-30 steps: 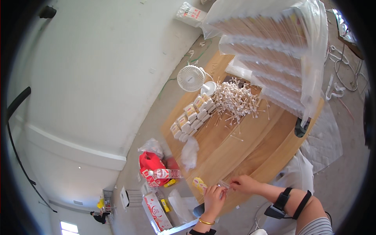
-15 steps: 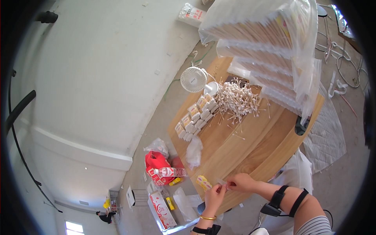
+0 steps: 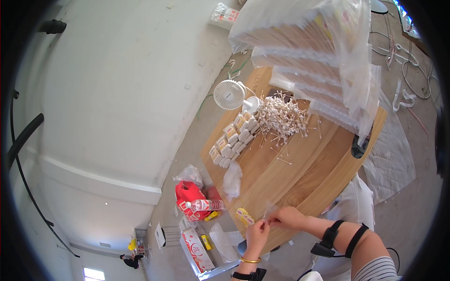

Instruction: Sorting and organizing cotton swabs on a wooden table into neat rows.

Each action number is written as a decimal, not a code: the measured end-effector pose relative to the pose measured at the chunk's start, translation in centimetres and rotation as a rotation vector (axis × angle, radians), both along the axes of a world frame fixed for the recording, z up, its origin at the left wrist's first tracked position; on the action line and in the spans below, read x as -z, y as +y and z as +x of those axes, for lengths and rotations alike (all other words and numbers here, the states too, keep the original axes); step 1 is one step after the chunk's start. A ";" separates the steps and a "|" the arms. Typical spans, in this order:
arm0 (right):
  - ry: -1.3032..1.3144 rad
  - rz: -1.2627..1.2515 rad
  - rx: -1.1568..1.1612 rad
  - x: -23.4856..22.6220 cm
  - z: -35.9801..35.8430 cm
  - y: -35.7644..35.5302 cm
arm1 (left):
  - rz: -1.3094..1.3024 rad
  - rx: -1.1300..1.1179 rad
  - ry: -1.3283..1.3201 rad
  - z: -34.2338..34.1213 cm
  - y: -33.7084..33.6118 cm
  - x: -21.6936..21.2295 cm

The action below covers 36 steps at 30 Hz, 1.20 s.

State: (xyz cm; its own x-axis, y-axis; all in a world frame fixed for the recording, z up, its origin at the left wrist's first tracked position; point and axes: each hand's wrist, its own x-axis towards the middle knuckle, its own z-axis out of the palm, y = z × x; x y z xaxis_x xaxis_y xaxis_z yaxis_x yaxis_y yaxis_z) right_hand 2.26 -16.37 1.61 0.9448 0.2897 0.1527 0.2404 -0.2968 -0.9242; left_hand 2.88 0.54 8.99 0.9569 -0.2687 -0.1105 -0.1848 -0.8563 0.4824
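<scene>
Grey-and-white striped sleeve (image 3: 375, 269), black arm straps (image 3: 357, 240), black box (image 3: 322, 249), gold bangle (image 3: 251, 261)

A wood-grained table (image 3: 300, 173) is standing on a grey floor (image 3: 398, 215), while a whitish wall (image 3: 117, 84) is rising to the table's left, a pale band (image 3: 103, 180) is running farther left, and a bright window (image 3: 93, 274) is glowing well apart from the table.

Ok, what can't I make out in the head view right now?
All in the head view:
Clear film between the left hand and right hand: full shape too small, partly covered by them.
Stacked clear bags: top cut off by the upper edge.
Red bag: contents hidden by its sides.
Striped sleeve: cut off by the lower edge.
</scene>
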 end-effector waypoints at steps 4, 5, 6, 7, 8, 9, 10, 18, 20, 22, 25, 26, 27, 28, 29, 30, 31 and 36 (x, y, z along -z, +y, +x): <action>-0.178 -0.008 0.074 0.7 -0.2 0.4 | 0.044 0.048 0.001 -0.2 -0.1 0.1; -0.175 -0.015 0.082 0.8 -0.3 0.4 | 0.070 0.034 0.015 -0.1 -0.1 -0.1; -0.179 -0.059 0.071 0.7 -0.3 0.6 | 0.097 0.020 0.029 -0.1 -0.1 -0.3; -0.181 -0.103 0.062 0.6 -0.3 0.6 | 0.090 0.030 0.032 -0.2 -0.4 -0.6; -0.177 -0.110 0.070 0.7 -0.3 0.6 | 0.153 0.040 0.010 -0.4 -0.7 -1.0; -0.153 -0.136 0.060 0.9 -0.4 0.7 | 0.217 0.049 -0.012 -0.5 -0.9 -1.2; -0.130 -0.160 0.048 0.8 -0.3 0.6 | 0.212 0.055 -0.011 -0.5 -0.7 -1.2; 0.011 0.020 0.056 0.6 -0.3 -0.8 | 0.301 0.077 -0.111 -1.3 -1.3 -2.6; 0.115 0.295 -0.150 0.6 -0.1 -0.5 | 0.206 0.354 -0.305 -0.9 -1.0 -2.9; 0.149 0.489 -0.287 1.1 0.4 0.9 | 0.316 0.467 -0.319 -1.2 -1.5 -4.1; 0.147 0.607 -0.439 0.8 1.2 1.4 | 0.275 0.492 -0.174 -0.3 1.6 -1.6; 0.168 0.594 -0.405 1.1 1.2 1.5 | 0.235 0.374 -0.101 -0.4 2.0 -1.6; 0.184 0.601 -0.400 1.3 1.1 1.6 | 0.200 0.255 -0.027 -0.5 2.1 -1.4; 0.197 0.620 -0.411 1.6 1.2 2.0 | 0.193 0.268 -0.011 -0.8 2.1 -1.7; 0.212 0.618 -0.390 1.8 1.2 1.8 | 0.246 0.284 -0.046 -1.0 1.7 -1.9; 0.199 0.562 -0.372 2.0 1.1 1.6 | 0.300 0.299 -0.084 -1.2 1.4 -2.0; 0.183 0.506 -0.360 2.1 1.1 1.5 | 0.293 0.310 -0.074 -1.3 1.3 -2.1; 0.230 0.512 -0.311 1.6 0.9 1.7 | 0.262 0.375 -0.094 -1.1 1.3 -2.1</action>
